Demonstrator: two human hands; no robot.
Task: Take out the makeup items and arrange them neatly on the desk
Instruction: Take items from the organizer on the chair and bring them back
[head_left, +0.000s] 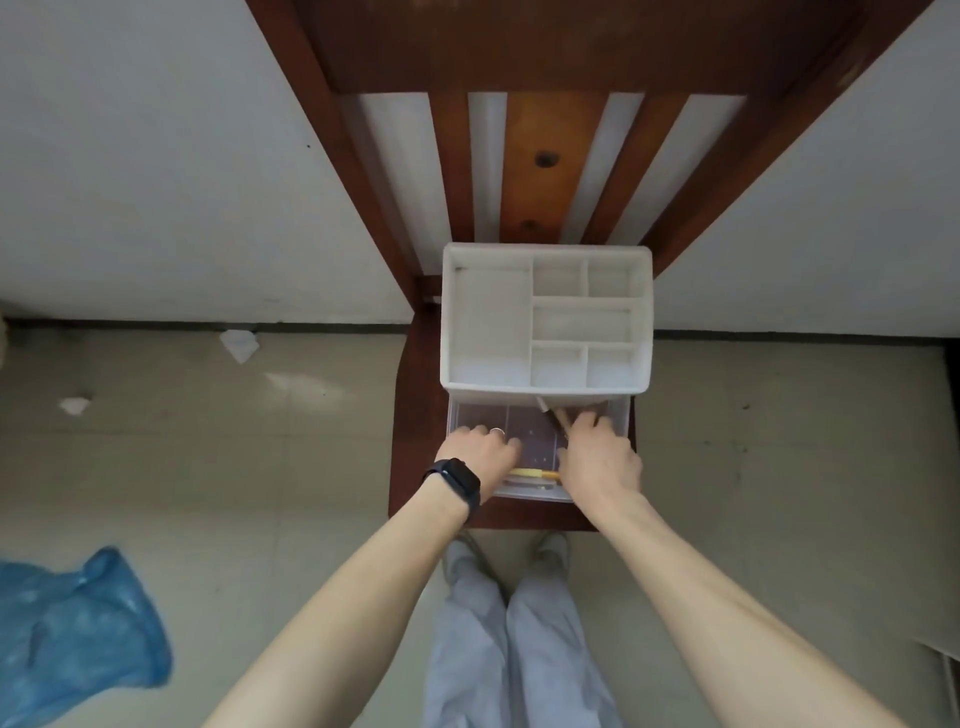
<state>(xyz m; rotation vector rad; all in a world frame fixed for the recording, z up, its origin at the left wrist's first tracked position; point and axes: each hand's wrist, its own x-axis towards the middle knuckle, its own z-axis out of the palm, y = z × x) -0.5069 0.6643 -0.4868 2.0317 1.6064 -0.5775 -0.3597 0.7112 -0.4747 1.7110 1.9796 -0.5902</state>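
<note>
Two hands are working inside a clear plastic drawer that is standing pulled out from the bottom of a white plastic organizer box. The box top is showing several rectangular compartments. Box and drawer are sitting on the seat of a dark red-brown wooden chair, backrest slats toward the wall.

Left hand: sitting over the drawer's left half, knuckles up, fingers curling down into it. Can't tell whether it's gripping anything. It's wearing a black smartwatch on the wrist and a thin silver ring on one finger.

Right hand: sitting over the drawer's right half, fingers pointing toward the box. Fingertips are lying just beside a tan-handled brush-like stick that is lying at an angle at the back of the drawer, partly under the box. Can't tell if they're touching or pinching it.

A thin yellow pencil-like stick is lying crosswise near the drawer's front wall, between the two hands, left end hidden under the left hand.

Around it: a crumpled blue plastic bag is lying on the floor at left, a scrap of crumpled white paper near the wall, and light grey trousers are showing below the chair.
</note>
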